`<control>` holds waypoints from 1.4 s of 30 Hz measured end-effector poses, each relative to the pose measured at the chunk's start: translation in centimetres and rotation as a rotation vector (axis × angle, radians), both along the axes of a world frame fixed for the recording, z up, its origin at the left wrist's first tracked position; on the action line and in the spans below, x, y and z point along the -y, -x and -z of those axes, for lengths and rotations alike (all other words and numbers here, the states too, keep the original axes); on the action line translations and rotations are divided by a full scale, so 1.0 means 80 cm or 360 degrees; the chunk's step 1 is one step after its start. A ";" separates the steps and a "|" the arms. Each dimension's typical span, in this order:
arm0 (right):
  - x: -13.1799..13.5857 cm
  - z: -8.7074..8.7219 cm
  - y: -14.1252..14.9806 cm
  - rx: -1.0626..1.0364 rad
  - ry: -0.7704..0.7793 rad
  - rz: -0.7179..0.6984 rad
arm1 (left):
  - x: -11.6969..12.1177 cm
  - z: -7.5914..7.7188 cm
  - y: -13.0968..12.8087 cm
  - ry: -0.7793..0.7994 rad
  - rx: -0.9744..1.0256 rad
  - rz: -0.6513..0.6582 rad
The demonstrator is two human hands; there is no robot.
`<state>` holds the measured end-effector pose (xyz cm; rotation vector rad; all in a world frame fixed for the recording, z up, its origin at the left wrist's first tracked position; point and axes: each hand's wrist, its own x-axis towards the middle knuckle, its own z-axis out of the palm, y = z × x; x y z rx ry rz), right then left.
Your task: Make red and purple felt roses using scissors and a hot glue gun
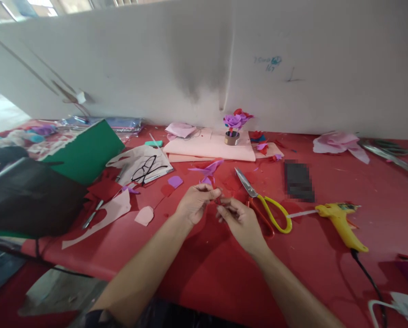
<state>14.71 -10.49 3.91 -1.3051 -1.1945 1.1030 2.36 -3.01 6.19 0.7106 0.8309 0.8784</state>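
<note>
My left hand (194, 202) and my right hand (240, 222) meet over the red table (309, 255), fingers pinched together on a small red piece (218, 200) that is mostly hidden between them. Just right of my right hand lie yellow-handled scissors (263, 202), blades pointing away from me. Purple scraps (209, 169) lie just beyond my fingers. A small purple and red paper flower (236, 120) stands in a tape roll at the back.
A yellow glue gun (340, 221) with a black cord lies at the right, a dark phone (298, 181) beside it. Eyeglasses (145, 169) rest on paper at the left, near green (88, 150) and black sheets. Pink sheets (211, 148) sit by the white wall.
</note>
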 end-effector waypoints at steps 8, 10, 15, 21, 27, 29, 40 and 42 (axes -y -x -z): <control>-0.002 -0.006 -0.006 0.0085 0.0043 -0.0012 | 0.008 -0.002 -0.007 -0.0117 0.0094 0.0078; -0.003 -0.007 -0.009 -0.0101 0.0108 -0.0043 | 0.007 -0.003 -0.004 -0.0166 0.0098 0.0188; -0.002 -0.011 -0.011 -0.0402 0.0213 -0.0289 | 0.005 -0.002 0.001 -0.0109 0.0105 0.0198; 0.001 -0.009 -0.005 -0.0146 0.0069 -0.0225 | 0.004 -0.003 -0.002 0.0033 0.0098 -0.0106; 0.001 -0.004 -0.006 -0.0307 0.0161 -0.0277 | 0.006 -0.002 -0.004 -0.0051 0.0175 0.0049; 0.000 -0.005 -0.006 -0.0371 0.0176 -0.0268 | 0.005 -0.003 -0.002 -0.0092 0.0200 0.0137; -0.003 0.000 0.000 -0.0220 0.0144 -0.0190 | 0.005 0.001 -0.004 0.0007 0.0126 -0.0089; -0.002 0.002 0.000 -0.0211 0.0124 -0.0137 | 0.006 0.000 -0.005 0.0000 0.0145 -0.0082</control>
